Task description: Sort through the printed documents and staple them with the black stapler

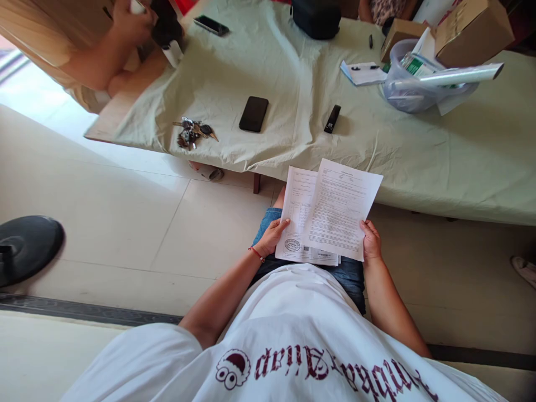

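Note:
My left hand (pixel 274 235) grips the left edge of a stack of printed sheets (pixel 295 215), thumb on top. A round dark stamp shows near that stack's lower left corner. Another printed sheet (pixel 340 209) overlaps the stack on the right, and its right edge is pinched in my right hand (pixel 371 240). Both hands hold the papers above my lap, just short of the table edge. The fingers beneath the papers are hidden. On the table past the papers lies a black stapler (pixel 332 119), with a black phone (pixel 253 114) to its left.
A green cloth covers the table (pixel 439 162). Keys (pixel 193 132) lie near its left edge. A plastic basket (pixel 408 92), cardboard boxes (pixel 473 30), a notepad (pixel 362 73), another phone (pixel 211 25) and a black case (pixel 316 18) are farther back. A person's arm (pixel 100 61) rests at upper left.

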The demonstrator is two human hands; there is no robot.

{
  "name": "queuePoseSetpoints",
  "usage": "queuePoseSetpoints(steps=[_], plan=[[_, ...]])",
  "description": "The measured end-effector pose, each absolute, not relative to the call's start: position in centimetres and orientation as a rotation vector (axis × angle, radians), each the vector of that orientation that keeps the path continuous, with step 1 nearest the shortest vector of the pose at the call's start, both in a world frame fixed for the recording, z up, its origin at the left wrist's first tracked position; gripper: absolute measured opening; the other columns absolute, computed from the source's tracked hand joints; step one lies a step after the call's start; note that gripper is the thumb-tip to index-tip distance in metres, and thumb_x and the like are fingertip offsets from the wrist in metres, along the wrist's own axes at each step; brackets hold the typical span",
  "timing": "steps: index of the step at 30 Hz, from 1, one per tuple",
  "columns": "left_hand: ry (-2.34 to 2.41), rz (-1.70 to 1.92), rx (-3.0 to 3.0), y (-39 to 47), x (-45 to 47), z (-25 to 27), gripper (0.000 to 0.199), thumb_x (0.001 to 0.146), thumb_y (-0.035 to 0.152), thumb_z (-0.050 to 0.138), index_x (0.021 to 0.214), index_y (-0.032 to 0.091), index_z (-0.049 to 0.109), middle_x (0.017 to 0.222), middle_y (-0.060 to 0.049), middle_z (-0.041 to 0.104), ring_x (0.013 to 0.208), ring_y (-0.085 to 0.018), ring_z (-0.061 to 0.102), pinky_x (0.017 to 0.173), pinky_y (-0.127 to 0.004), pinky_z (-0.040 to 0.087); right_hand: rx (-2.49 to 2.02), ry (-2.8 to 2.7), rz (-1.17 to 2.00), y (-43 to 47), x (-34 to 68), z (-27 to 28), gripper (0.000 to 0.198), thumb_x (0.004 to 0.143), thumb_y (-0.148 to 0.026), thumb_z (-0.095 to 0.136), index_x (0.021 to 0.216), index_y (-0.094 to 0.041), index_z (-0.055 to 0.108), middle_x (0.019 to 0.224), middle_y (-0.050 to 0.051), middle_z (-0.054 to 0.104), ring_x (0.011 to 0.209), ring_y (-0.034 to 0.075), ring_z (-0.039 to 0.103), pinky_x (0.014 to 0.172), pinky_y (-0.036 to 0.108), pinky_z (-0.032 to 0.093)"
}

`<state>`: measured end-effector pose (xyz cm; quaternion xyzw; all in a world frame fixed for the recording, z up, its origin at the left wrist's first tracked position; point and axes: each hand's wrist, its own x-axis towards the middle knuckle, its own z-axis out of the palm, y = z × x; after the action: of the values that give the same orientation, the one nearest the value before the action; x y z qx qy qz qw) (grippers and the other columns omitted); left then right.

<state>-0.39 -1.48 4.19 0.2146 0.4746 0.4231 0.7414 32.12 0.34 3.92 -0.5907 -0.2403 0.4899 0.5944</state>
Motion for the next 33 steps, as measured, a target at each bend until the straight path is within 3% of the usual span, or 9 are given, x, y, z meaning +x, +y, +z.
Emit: queuePoseSetpoints(steps=[10,16,20,24,27,33], plan=[[1.021,0.955,0.444,-1.5,-0.2,4.2,0.067,0.068,0.069,0.092,0.103,0.014,0.078,0.093,-0.009,0.082,0.078,-0.024,0.076,0.075,-0.037,0.064,-1.322,-0.557,1.121,-0.1,31.5,4.1,0.041,0.08,-0.058,0.084,0.097,-0.021,0.079,0.104,0.005,0.082,0.095,0.022,0.077,0.089,0.038,0.063],[1.037,0.976,0.447,-1.4,-0.1,4.0,0.066,0.068,0.07,0.091,0.102,0.015,0.078,0.095,-0.01,0.082,0.081,-0.026,0.077,0.077,-0.037,0.063,-1.315,-0.55,1.139,0.0,31.6,3.9,0.041,0.066,-0.053,0.095,0.079,-0.022,0.071,0.085,-0.001,0.078,0.076,0.017,0.071,0.074,0.032,0.061],[1.042,0.984,0.466,-1.4,-0.2,4.0,0.068,0.068,0.073,0.09,0.104,0.015,0.079,0.096,-0.01,0.083,0.083,-0.026,0.077,0.078,-0.037,0.063,-1.333,-0.648,1.173,0.1,31.5,3.7,0.046,0.063,-0.06,0.094,0.077,-0.023,0.07,0.081,-0.003,0.076,0.073,0.015,0.068,0.071,0.031,0.058],[1.033,0.968,0.502,-1.4,-0.2,4.0,0.072,0.071,0.076,0.085,0.106,0.013,0.079,0.096,-0.012,0.082,0.088,-0.029,0.078,0.081,-0.039,0.063,-1.386,-0.772,1.222,-0.1,31.4,3.8,0.049,0.063,-0.063,0.094,0.07,-0.023,0.067,0.063,-0.005,0.063,0.053,0.01,0.048,0.05,0.026,0.041],[1.03,0.967,0.518,-1.4,-0.2,4.1,0.074,0.07,0.077,0.085,0.104,0.013,0.078,0.096,-0.012,0.082,0.088,-0.029,0.078,0.081,-0.039,0.063,-1.409,-0.855,1.232,-0.1,31.2,4.1,0.051,0.064,-0.064,0.094,0.064,-0.022,0.065,0.053,-0.007,0.05,0.048,0.007,0.033,0.044,0.025,0.027],[1.02,0.937,0.528,-1.5,-0.3,4.5,0.066,0.068,0.068,0.092,0.103,0.014,0.078,0.098,-0.01,0.082,0.084,-0.025,0.076,0.079,-0.036,0.061,-1.417,-0.97,1.236,-0.2,30.4,4.6,0.055,0.068,-0.067,0.091,0.06,-0.021,0.062,0.053,-0.007,0.045,0.052,0.008,0.032,0.047,0.025,0.026]])
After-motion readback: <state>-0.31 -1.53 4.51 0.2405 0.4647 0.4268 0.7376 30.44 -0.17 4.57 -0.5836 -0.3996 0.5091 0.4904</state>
